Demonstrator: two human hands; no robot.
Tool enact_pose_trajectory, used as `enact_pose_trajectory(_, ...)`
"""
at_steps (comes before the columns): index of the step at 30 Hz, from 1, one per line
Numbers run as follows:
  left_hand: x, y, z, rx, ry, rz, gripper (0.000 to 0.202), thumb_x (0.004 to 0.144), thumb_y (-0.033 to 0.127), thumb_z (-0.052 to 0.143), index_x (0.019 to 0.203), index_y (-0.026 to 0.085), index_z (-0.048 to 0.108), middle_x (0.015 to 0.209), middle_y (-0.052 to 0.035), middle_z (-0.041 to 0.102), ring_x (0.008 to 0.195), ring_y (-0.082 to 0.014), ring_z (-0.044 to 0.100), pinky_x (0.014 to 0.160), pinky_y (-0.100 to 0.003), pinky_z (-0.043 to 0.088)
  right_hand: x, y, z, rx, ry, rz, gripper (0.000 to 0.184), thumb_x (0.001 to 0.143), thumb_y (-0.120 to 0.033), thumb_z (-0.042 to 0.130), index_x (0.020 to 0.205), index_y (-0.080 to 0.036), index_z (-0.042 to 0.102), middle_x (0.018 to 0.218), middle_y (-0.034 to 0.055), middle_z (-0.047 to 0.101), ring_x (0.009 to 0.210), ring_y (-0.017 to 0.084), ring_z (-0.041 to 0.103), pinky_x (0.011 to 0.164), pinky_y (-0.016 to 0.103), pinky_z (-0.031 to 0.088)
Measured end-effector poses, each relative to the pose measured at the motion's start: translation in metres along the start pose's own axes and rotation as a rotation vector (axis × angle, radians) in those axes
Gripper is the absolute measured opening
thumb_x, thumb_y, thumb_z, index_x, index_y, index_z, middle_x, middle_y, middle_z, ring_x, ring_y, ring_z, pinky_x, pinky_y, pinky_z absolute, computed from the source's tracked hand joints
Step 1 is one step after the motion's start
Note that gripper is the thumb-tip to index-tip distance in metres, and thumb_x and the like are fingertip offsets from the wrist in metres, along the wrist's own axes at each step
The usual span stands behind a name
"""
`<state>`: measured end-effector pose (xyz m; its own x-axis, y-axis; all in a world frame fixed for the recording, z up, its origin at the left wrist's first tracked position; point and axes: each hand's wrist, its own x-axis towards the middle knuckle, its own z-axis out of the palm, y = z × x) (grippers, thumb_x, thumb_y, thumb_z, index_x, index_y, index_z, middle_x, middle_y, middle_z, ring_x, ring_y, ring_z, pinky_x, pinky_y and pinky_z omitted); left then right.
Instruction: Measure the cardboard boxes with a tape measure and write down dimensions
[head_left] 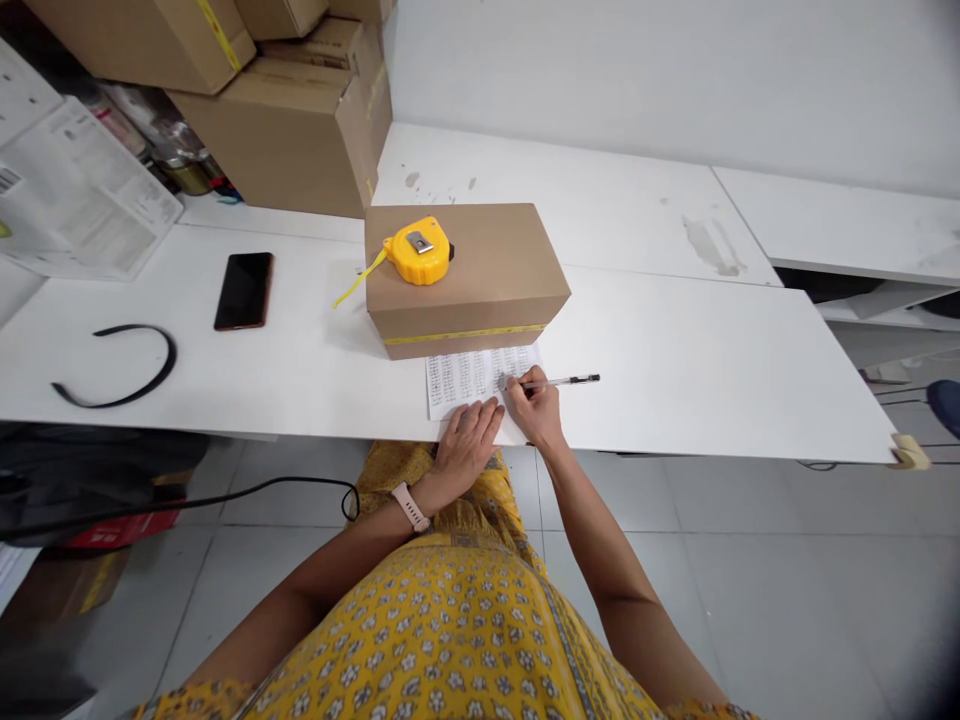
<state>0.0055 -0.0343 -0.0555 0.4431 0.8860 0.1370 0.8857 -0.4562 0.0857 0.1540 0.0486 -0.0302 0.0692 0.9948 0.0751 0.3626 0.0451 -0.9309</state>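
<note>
Pinching a thin pen point(571, 380), the right hand point(538, 408) rests on white paper point(459, 382) with written columns, near the edge of the table point(675, 380); the left hand point(466, 445) lies flat there. Behind stands a closed brown box point(499, 260).

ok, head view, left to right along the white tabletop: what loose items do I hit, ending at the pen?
Black curved band → phone → yellow tape measure → pen in the right hand.

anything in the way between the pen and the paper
Nothing visible blocks the pen in the right hand from the paper. The box hides the sheet's far edge, and the left hand lies over its near edge.
</note>
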Motion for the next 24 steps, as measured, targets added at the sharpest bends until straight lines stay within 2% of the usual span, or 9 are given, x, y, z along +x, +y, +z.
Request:
enact_pose_trajectory(16, -0.0001, 0.0, 0.0012, -0.015, 0.021, 0.006, 0.064, 0.1, 0.035, 0.058, 0.156, 0.009, 0.043, 0.158, -0.0167, 0.048, 0.142, -0.032, 0.048, 0.121, -0.048, 0.035, 0.0006, -0.0025, 0.0001, -0.011, -0.012, -0.007, 0.026, 0.082, -0.04, 0.06, 0.069, -0.025, 0.043, 0.053, -0.0076, 0.044, 0.052, 0.011, 0.04, 0.055, 0.026, 0.034)
enact_pose_trajectory(24, 0.0002, -0.0001, 0.0009, 0.008, -0.006, -0.005, 0.062, 0.102, 0.038, 0.054, 0.157, 0.012, 0.042, 0.161, -0.0143, 0.046, 0.143, -0.0307, 0.047, 0.123, -0.047, 0.033, 0.0004, -0.0013, 0.0008, -0.018, 0.001, -0.006, 0.025, 0.083, -0.037, 0.059, 0.069, -0.025, 0.042, 0.053, -0.008, 0.044, 0.053, 0.011, 0.041, 0.056, 0.027, 0.034)
